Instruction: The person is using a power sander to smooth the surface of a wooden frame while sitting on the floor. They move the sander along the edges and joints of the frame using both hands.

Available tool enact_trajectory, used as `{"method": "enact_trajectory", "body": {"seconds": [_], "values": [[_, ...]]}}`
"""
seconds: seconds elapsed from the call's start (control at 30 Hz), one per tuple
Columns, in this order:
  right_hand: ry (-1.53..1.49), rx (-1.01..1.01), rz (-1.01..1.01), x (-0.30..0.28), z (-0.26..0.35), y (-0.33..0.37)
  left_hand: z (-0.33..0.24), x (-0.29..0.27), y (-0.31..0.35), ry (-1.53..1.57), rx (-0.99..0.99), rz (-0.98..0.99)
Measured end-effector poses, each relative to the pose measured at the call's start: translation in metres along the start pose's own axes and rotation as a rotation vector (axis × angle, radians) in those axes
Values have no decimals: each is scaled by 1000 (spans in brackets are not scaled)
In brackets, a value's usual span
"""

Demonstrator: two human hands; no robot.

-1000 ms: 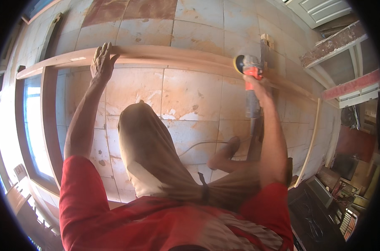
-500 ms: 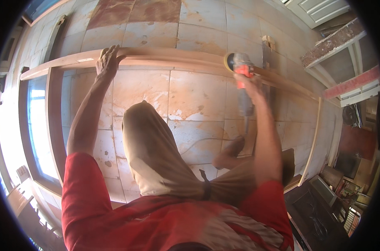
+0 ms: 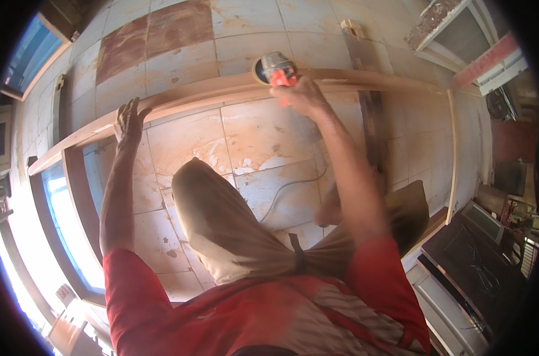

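A long wooden frame (image 3: 189, 95) lies across the floor ahead of me, its far rail spanning from left to right. My left hand (image 3: 129, 123) is on this rail toward its left end, fingers bent over the far side and thumb apart. In my right hand (image 3: 302, 95) is an orange and grey power sander (image 3: 279, 70). Its round dark pad with a yellowish rim (image 3: 260, 70) meets the rail, right of the middle. The sander's rear part is hidden behind my hand and blurred.
A grey cord (image 3: 287, 188) curves over the stained tile floor (image 3: 263, 139) between my legs. Dark timbers (image 3: 371, 127) lie under the frame at right. White panelled pieces (image 3: 453, 41) stand at far right, and a dark board (image 3: 468, 273) at near right. Bright glazing shows at left.
My right hand has moved the sander leftward along the rail. My left hand has stayed on the rail, while the whole view has turned and shifted a little.
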State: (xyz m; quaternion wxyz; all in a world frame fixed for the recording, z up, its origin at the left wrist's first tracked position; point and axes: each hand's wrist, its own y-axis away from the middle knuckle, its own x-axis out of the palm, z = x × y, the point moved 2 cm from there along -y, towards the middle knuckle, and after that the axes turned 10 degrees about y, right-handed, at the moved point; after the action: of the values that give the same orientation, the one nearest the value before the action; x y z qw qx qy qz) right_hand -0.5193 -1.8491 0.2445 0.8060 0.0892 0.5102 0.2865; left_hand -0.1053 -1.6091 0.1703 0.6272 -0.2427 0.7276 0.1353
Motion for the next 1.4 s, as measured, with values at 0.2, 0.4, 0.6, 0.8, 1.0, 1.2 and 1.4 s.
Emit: {"method": "enact_trajectory", "body": {"seconds": [0.2, 0.4, 0.6, 0.8, 1.0, 1.2, 1.4], "values": [[-233, 67, -174, -82, -149, 2, -7, -3, -5, -30, 68, 18], [-210, 81, -257, -100, -180, 0, 7, 11, -5, -25, 114, -41], [-78, 100, -83, -92, -116, 12, 5, 3, -15, -68, -87, 183], [-101, 211, -278, -147, -251, -13, -138, 13, -24, -61, -12, 216], [-362, 326, -265, -208, -341, -32, -225, 56, -28, 70, -56, 374], [-470, 365, -332, -251, -399, -53, -232, 53, -31, 63, -69, 407], [-317, 203, -248, -216, -344, -39, -204, 67, -21, 42, -66, 301]]}}
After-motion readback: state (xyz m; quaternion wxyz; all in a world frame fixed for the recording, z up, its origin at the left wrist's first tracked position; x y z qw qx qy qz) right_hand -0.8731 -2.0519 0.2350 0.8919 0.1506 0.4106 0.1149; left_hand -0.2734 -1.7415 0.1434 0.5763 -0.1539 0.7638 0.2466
